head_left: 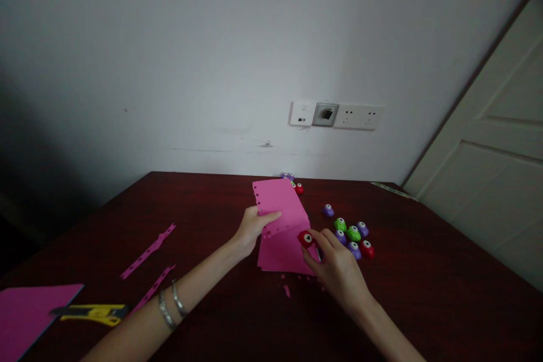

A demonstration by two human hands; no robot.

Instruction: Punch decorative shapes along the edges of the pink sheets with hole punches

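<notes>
My left hand (251,229) grips a pink paper sheet (278,195) by its left side, with the thumb on top. A row of small round holes runs along that sheet's left edge. More pink paper (282,254) lies under its lower part. My right hand (335,263) pinches a small red one-eyed piece (306,238), which looks like a hole punch, at the right edge of the paper. Its underside is hidden by my fingers. Small pink scraps (287,291) lie just below the paper. To the right sit several similar one-eyed pieces (353,233) in green, purple and red.
A yellow utility knife (95,312) rests across the edge of a pink sheet (34,311) at the lower left. Two holed pink strips (148,251) lie nearby. More one-eyed pieces (299,188) stand near the wall, below several sockets (356,117). A white door (500,141) is at right.
</notes>
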